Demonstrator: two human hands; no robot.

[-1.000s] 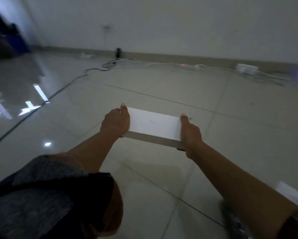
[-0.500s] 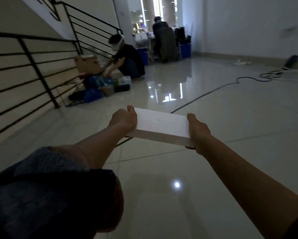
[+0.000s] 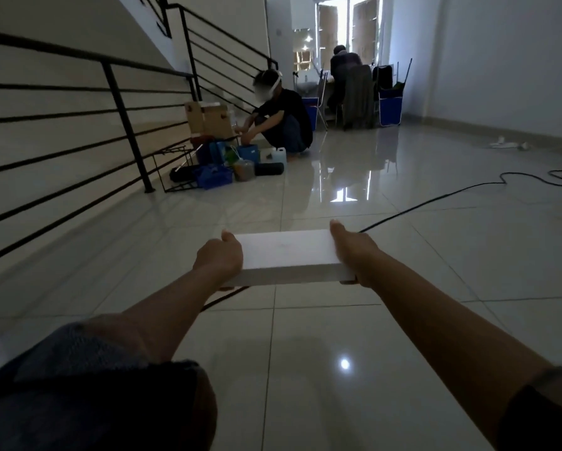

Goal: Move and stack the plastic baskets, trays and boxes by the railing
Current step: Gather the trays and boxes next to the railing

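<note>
A flat white box (image 3: 289, 255) is held out in front of me, level, above the tiled floor. My left hand (image 3: 218, 260) grips its left end, thumb on top and fingers underneath. My right hand (image 3: 353, 252) grips its right end the same way. Far ahead on the left, by the black stair railing (image 3: 123, 115), lies a pile of goods: a blue plastic basket (image 3: 215, 178), a blue tub (image 3: 249, 153), a white jug (image 3: 278, 155), cardboard boxes (image 3: 208, 120).
A person (image 3: 281, 115) squats beside the pile, reaching into it. Another person (image 3: 344, 79) sits at the back by chairs and blue bins. A black cable (image 3: 436, 196) runs across the glossy floor from the right, passing under the box.
My view has swung left from the bare wall and floor toward the railing and the pile. Both hands keep the same grip on the white box.
</note>
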